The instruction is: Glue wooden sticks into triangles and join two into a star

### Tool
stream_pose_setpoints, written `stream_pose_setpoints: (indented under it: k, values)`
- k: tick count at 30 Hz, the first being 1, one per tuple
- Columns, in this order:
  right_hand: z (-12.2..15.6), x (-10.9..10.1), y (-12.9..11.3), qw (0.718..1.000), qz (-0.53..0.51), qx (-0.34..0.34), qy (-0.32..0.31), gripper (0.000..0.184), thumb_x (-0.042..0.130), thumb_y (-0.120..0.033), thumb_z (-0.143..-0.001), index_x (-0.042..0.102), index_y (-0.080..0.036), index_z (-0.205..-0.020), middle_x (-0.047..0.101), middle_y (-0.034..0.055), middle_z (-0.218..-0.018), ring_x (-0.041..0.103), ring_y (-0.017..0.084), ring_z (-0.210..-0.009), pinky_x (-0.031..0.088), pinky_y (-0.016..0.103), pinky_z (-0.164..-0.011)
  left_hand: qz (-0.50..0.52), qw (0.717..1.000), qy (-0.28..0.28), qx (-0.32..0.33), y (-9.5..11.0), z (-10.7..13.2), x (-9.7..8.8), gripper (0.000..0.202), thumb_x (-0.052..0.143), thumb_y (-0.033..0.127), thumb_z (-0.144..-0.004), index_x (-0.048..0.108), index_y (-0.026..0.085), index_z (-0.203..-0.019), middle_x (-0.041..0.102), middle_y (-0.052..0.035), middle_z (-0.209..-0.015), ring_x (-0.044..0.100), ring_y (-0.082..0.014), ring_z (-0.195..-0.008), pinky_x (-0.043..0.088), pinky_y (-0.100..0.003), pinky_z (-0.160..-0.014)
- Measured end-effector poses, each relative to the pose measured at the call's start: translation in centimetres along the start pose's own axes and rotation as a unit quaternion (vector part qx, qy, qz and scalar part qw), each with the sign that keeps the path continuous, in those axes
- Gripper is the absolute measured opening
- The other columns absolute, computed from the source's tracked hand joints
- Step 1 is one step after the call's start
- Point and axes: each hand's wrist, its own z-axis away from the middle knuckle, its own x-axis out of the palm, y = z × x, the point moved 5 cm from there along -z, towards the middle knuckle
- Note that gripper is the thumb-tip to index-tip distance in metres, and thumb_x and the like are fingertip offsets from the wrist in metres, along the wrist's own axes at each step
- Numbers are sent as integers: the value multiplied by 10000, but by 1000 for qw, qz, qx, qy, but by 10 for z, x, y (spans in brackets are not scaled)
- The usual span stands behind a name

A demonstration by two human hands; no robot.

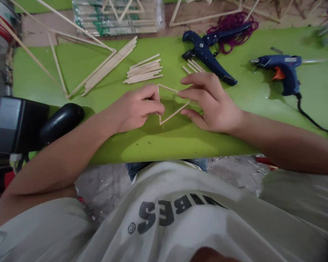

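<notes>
A small triangle of thin wooden sticks (176, 111) is held between my hands just above the green tabletop. My left hand (136, 109) is closed on its left side, pinching the upright stick between thumb and fingers. At the right corner my right hand (210, 102) has its curved fingertips on the upper stick and its thumb by the lower one. Those fingers partly hide that corner. Short cut sticks (144, 69) lie in a pile beyond my left hand, and a few more short sticks (194, 66) lie behind my right fingers.
A blue-handled cutter (207, 54) lies beyond my right hand, near tangled purple string (229, 40). At right rests a blue glue gun (284, 67) with its cord. Long sticks (112, 65), a larger stick frame (54, 60), a packet of sticks (93, 22) and a black mouse (62, 122) are leftward.
</notes>
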Motion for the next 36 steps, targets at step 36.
stream_pose_setpoints:
  k: [36]
  values:
    - [2, -6, 10, 982, -106, -87, 133, 478, 891, -337, -1010, 784, -436, -1465, 757, 68, -1600, 856, 307, -1227, 827, 530, -1001, 247, 947, 70, -195, 5, 8, 5, 118, 839, 281, -1010, 953, 308, -1000, 715, -85, -1172, 758, -322, -1242, 584, -523, -1204]
